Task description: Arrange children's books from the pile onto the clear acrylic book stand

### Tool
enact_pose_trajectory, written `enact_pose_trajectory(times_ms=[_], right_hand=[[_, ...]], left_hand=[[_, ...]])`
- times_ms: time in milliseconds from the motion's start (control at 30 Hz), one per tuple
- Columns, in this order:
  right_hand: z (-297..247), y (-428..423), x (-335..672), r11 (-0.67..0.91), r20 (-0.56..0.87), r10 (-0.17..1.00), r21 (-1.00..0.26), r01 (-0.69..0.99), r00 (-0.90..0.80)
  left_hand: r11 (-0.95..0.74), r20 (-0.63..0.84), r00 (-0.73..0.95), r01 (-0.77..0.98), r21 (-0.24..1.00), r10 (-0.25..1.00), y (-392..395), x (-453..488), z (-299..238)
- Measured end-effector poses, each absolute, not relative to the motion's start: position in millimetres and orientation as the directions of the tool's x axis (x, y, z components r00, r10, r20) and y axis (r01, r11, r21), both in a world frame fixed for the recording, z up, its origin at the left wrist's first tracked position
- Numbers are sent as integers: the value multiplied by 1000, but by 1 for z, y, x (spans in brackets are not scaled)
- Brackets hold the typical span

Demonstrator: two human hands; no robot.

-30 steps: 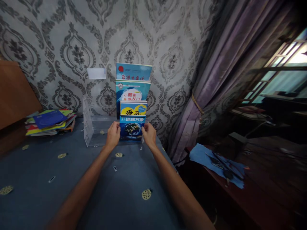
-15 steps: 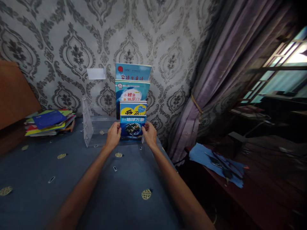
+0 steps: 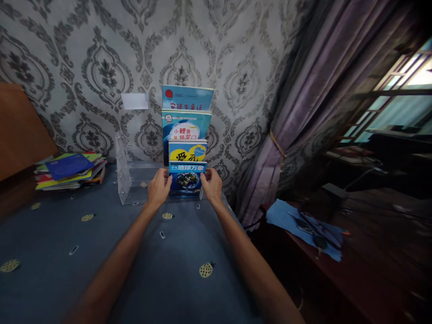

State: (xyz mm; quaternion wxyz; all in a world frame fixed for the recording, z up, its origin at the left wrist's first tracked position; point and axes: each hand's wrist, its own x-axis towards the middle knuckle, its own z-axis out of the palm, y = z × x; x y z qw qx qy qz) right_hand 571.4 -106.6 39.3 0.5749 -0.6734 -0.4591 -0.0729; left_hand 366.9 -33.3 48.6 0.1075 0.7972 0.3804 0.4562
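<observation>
A clear acrylic tiered rack [image 3: 123, 175] stands against the patterned wall on a blue-covered table [image 3: 101, 265]. Its right side holds several upright children's books, one behind another. The front one is a small blue book with a picture of the Earth [image 3: 186, 179]. My left hand [image 3: 158, 188] grips that book's left edge and my right hand [image 3: 212, 185] grips its right edge, fingers curled round it. Behind it stand a yellow-and-blue book [image 3: 187, 150], a taller teal book [image 3: 186, 126] and a blue book [image 3: 187, 98] at the back.
A loose pile of coloured books [image 3: 69, 171] lies at the table's far left, beside a brown board [image 3: 20, 130]. A purple curtain [image 3: 297, 117] hangs at the right. Lower right, a dark wooden surface carries a blue cloth [image 3: 303, 227] with scissors on it.
Both hands stay on the Earth book's edges. The view has tipped slightly, so the rack and books sit a little higher in frame.
</observation>
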Motion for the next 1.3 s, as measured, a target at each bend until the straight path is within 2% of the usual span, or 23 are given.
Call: enact_pose_trajectory(times_ms=[267,433,767,1033,1300], right_hand=[[42,-109,571,172,670,502,-696,697,547],[47,-111,569,164,662,470,-716,679,584],[50,-108,563,341,579,537,-814,470,613],[56,-111,560,357,606,502,-795,491,617],[74,-123,556,339,661,439,-750,569,609]], left_hand=[[-695,665,280,503,513,693,-39,365,57],[-688,656,274,497,529,703,-40,366,58],[-658,620,264,483,578,739,-29,367,50],[-680,638,274,461,570,720,-33,366,52],[-766,735,261,380,518,626,-43,364,65]])
